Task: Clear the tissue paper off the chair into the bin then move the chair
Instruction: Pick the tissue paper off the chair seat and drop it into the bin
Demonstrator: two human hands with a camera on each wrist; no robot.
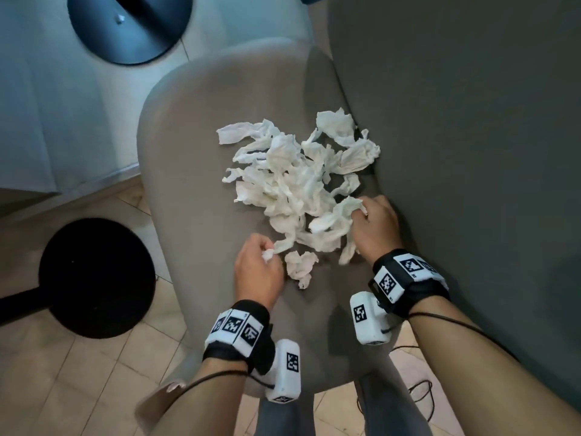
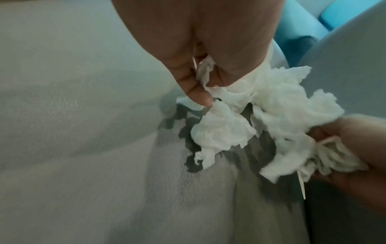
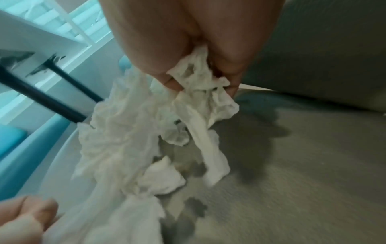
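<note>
Both hands pinch tissue (image 1: pixel 292 180) on the chair (image 1: pixel 195 127) seat: left hand (image 1: pixel 257 267) a scrap, right hand (image 1: pixel 374 223) a strip (pile sprawls toward backrest, pieces uncountable).

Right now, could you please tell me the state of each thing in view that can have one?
Tissue paper: crumpled, piled loose on the seat, not yet binned.
Chair: seat still littered.
Left hand: pinches a tissue piece at the pile's near edge.
Right hand: grips tissue at the pile's right side.
</note>
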